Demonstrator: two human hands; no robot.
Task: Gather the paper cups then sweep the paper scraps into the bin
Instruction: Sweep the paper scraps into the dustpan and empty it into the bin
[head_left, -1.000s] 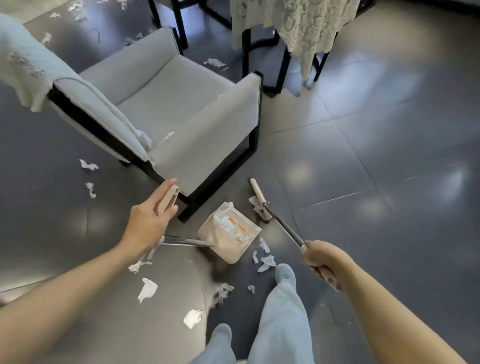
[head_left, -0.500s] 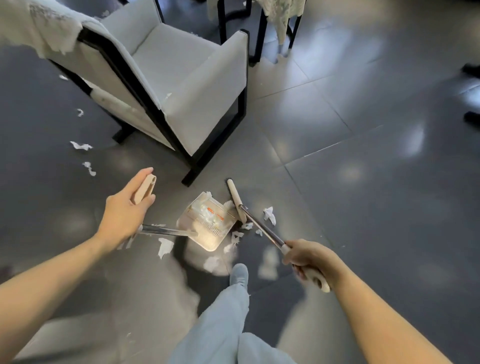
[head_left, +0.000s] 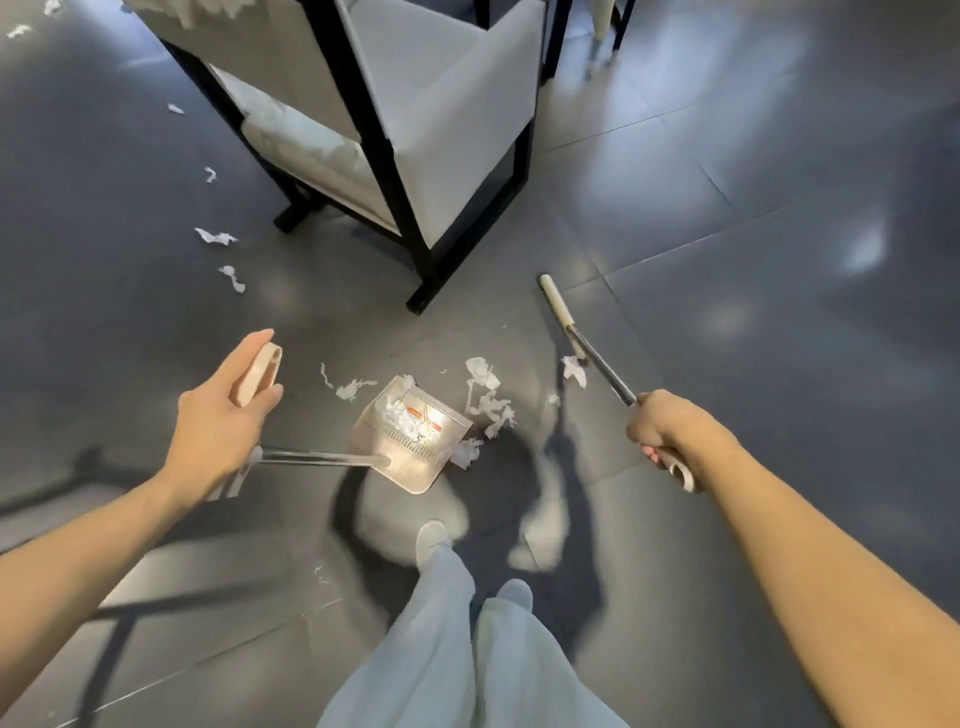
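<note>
1. Fingers (head_left: 244, 348) of the left hand (head_left: 218, 431) lie along the pink grip of a long-handled dustpan (head_left: 410, 452), with the thumb pinching it from the other side. The right hand (head_left: 670, 431) is curled tight round the metal shaft of a broom (head_left: 597, 364).
2. From where I stand this looks like the sweeping step. No paper cups are in sight, and neither is the bin.
3. Paper scraps (head_left: 491, 405) lie in a loose heap on the floor (head_left: 753, 234), just beside the pan's open mouth on the side toward the broom. One piece sits right by the broom's shaft. A few more lie well apart to the left, past the armchair (head_left: 457, 130).
4. The broom's pale head sits beyond the heap and clear of the pan; whether it touches the floor I cannot tell.
5. The next move, I'd judge, calls for drawing the head back through the heap toward the pan's mouth. Meanwhile the left hand should press the lip flat to the tiles so nothing slides under.
6. The dustpan already holds a small clump of white shreds by its comb teeth, beside an orange label, and looks far from full.
</note>
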